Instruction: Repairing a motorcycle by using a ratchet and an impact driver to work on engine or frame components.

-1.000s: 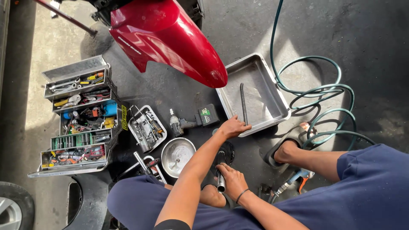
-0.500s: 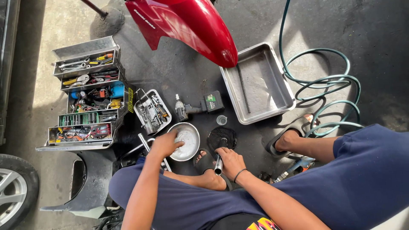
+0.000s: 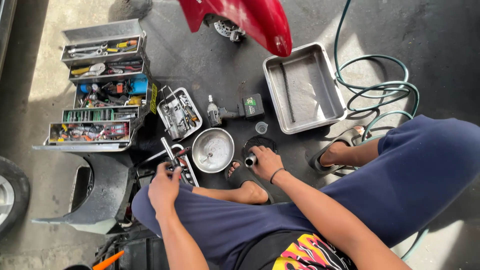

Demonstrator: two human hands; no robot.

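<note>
The left hand point(image 3: 164, 186) gripped a chrome ratchet wrench point(image 3: 169, 152) beside the round steel bowl point(image 3: 213, 149); the right hand point(image 3: 266, 161) clasped a short metal socket point(image 3: 250, 160), seemingly awaiting fitting, needing alignment.

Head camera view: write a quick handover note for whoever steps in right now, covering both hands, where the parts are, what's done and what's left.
Left hand: grips a metal T-handle tool over the small tool tray.
Right hand: holds a short metal socket, beside the round black part on the floor.
Parts: round metal bowl between the hands; impact driver and small clear cup just beyond; big steel tray holds one long thin ribbed piece; open toolbox at left.
Done: tool and socket are in hand.
Left: they are not yet joined.
</note>
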